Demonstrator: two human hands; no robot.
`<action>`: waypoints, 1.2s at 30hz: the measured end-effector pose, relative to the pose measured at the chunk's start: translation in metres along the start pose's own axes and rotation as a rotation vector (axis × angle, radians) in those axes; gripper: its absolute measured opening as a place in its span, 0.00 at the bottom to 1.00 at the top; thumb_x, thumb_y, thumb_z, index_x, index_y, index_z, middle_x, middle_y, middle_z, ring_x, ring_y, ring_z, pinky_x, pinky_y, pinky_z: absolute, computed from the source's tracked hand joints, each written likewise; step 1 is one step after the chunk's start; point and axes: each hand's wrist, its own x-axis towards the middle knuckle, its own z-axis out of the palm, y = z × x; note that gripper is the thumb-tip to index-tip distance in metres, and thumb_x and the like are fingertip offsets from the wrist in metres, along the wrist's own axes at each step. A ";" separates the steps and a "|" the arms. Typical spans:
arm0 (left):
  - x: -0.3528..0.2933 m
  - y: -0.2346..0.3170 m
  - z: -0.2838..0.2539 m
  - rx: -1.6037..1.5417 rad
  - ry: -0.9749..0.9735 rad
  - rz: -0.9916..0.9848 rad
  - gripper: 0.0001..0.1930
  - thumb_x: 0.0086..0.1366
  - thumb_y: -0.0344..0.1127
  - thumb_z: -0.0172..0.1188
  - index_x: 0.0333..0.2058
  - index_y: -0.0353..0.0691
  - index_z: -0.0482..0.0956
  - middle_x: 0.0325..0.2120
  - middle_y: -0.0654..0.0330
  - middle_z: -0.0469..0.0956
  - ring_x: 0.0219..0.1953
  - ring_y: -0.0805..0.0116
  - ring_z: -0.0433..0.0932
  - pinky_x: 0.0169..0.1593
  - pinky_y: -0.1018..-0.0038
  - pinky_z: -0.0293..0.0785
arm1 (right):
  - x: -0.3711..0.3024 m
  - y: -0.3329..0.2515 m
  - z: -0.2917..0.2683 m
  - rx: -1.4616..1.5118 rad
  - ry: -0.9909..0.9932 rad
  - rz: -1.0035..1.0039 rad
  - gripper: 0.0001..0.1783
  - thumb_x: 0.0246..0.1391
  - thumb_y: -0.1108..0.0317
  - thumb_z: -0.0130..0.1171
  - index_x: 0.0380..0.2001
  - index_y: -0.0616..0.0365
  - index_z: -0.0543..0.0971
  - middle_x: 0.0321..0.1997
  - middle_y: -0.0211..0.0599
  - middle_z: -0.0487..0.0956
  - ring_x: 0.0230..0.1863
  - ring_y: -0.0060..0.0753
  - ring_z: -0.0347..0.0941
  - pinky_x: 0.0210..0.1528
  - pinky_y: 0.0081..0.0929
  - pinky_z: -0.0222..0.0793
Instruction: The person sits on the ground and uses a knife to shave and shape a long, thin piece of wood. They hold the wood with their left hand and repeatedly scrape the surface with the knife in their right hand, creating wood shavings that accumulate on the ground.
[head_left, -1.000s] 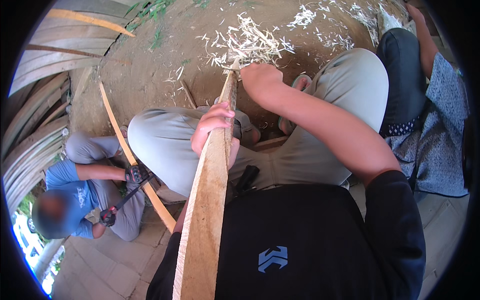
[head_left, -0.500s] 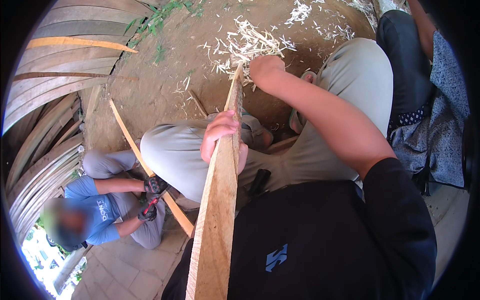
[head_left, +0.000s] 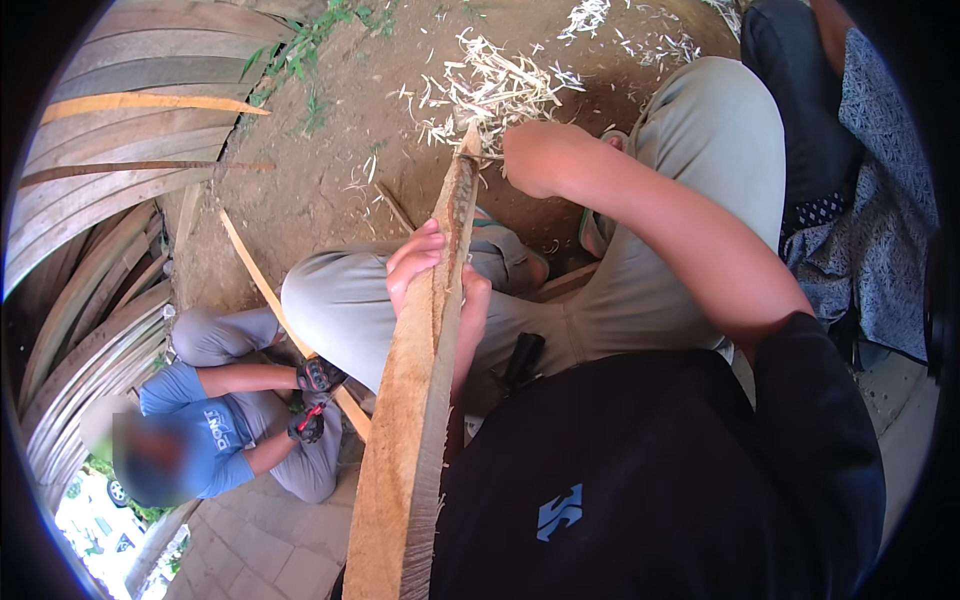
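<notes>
A long wooden stake (head_left: 405, 400) with a tapered tip slants from the lower edge up the middle of the view; dark rough bark runs along its upper part. My left hand (head_left: 414, 262) is wrapped around it below the taper, fingers on the left side and thumb side showing on the right. Close beside the tip, my right hand (head_left: 540, 160) is closed in a fist. A thin blade (head_left: 486, 156), which looks like a knife's, reaches from that fist to the stake's edge; the handle is hidden in the fist.
Pale wood shavings (head_left: 500, 85) lie on the dirt beyond the tip. At left a co-worker (head_left: 220, 430) in dark gloves holds a red-handled tool and a long strip of wood (head_left: 260, 275). Stacked planks (head_left: 130, 130) stand behind. Another person (head_left: 880, 200) is at right.
The stake has turned, so more of its bark side faces up, and its lower end has shifted left. My right fist has moved slightly nearer along the tip, revealing the blade.
</notes>
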 end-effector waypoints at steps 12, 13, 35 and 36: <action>0.009 -0.001 -0.010 0.001 -0.181 -0.008 0.20 0.58 0.13 0.55 0.46 0.38 0.64 0.46 0.50 0.72 0.58 0.54 0.72 0.66 0.57 0.64 | -0.008 -0.015 -0.004 -0.097 0.014 -0.022 0.15 0.59 0.70 0.54 0.45 0.56 0.85 0.49 0.43 0.85 0.50 0.46 0.83 0.45 0.40 0.81; 0.009 0.001 -0.011 -0.006 -0.173 -0.012 0.20 0.58 0.13 0.55 0.46 0.38 0.64 0.46 0.50 0.72 0.58 0.53 0.72 0.66 0.57 0.64 | -0.006 -0.017 -0.001 -0.107 0.040 -0.026 0.14 0.59 0.68 0.56 0.45 0.56 0.85 0.49 0.43 0.85 0.50 0.45 0.83 0.45 0.40 0.82; 0.008 -0.001 -0.001 -0.026 -0.151 0.020 0.21 0.54 0.14 0.56 0.45 0.38 0.65 0.45 0.49 0.73 0.56 0.53 0.74 0.64 0.58 0.67 | 0.046 -0.007 0.053 -0.079 0.202 -0.079 0.12 0.58 0.69 0.58 0.42 0.53 0.87 0.46 0.37 0.86 0.48 0.39 0.85 0.44 0.35 0.82; 0.007 -0.002 -0.003 -0.010 -0.187 0.029 0.20 0.56 0.14 0.55 0.45 0.39 0.64 0.46 0.49 0.72 0.57 0.53 0.73 0.65 0.57 0.65 | 0.043 -0.004 0.050 -0.077 0.203 -0.076 0.13 0.59 0.70 0.56 0.42 0.53 0.87 0.46 0.38 0.86 0.48 0.39 0.85 0.44 0.35 0.82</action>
